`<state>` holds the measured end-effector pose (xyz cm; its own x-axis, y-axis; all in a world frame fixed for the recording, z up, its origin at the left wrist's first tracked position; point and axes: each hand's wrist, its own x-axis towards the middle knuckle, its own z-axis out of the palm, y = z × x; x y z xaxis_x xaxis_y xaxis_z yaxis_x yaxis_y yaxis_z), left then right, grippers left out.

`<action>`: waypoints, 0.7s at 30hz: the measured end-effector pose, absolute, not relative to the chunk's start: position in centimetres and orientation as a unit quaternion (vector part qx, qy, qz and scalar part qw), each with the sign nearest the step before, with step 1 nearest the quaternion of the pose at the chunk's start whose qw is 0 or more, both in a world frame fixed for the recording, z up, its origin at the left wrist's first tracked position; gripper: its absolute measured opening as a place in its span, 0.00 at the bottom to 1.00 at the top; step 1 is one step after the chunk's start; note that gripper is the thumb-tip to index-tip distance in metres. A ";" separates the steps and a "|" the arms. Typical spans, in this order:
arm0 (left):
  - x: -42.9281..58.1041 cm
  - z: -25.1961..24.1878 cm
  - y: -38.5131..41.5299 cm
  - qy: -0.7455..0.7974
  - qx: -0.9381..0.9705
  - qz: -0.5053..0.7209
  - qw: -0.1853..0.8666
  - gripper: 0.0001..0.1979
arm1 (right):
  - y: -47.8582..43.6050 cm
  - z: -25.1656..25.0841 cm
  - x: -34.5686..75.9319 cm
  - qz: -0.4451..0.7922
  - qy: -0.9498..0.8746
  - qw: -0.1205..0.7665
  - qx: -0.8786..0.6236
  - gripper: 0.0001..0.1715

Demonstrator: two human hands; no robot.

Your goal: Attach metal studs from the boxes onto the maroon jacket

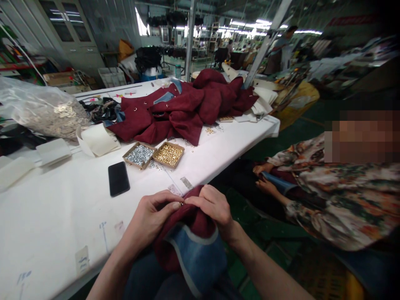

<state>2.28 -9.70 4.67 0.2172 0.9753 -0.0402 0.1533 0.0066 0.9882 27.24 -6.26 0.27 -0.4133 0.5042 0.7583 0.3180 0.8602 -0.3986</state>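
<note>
A maroon fabric piece [170, 246] with a blue panel [200, 250] edged in grey hangs over my lap at the table's edge. My left hand [159, 210] pinches its upper edge between thumb and fingers, close to a small shiny metal bit [181, 203]. From the other side my right hand [214, 204] grips the same cloth, its fingertips meeting the left thumb. On the table just beyond lie two shallow cardboard trays, one of silver metal pieces [139, 154] and one of gold metal pieces [169, 154].
A black phone [118, 179] lies left of my hands. Behind the trays is a heap of maroon cloth [187, 110] with metal rings. A clear plastic bag [40, 108] stands at the far left. To the right sits a co-worker in a flowered top [343, 196], holding similar cloth.
</note>
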 end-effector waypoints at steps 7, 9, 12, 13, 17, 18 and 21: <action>2.0 4.9 -10.0 0.446 0.582 0.409 0.543 0.09 | -6.3 0.6 27.2 0.100 -0.825 0.494 -0.256 0.09; 2.0 4.8 -9.9 0.449 0.575 0.415 0.543 0.09 | -6.3 0.7 27.1 0.100 -0.825 0.492 -0.257 0.09; 2.1 4.9 -9.9 0.452 0.573 0.416 0.542 0.08 | -6.4 0.6 27.1 0.101 -0.825 0.492 -0.259 0.08; 2.1 5.0 -9.9 0.450 0.575 0.414 0.543 0.08 | -6.4 0.6 27.1 0.102 -0.824 0.494 -0.259 0.08; 1.9 5.5 -10.0 0.424 0.583 0.403 0.564 0.10 | -6.6 0.6 27.0 0.108 -0.817 0.504 -0.258 0.08; 1.9 5.7 -10.1 0.418 0.580 0.403 0.572 0.10 | -6.6 0.6 26.9 0.109 -0.815 0.507 -0.257 0.08; 1.7 6.0 -10.6 0.404 0.566 0.401 0.597 0.12 | -6.6 0.9 26.8 0.099 -0.810 0.517 -0.258 0.08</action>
<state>1.69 -10.56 6.00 0.3513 0.9359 -0.0281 -0.0218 0.0382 0.9990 26.78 -6.64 0.86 -0.3318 0.5205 0.7868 0.3152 0.8473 -0.4275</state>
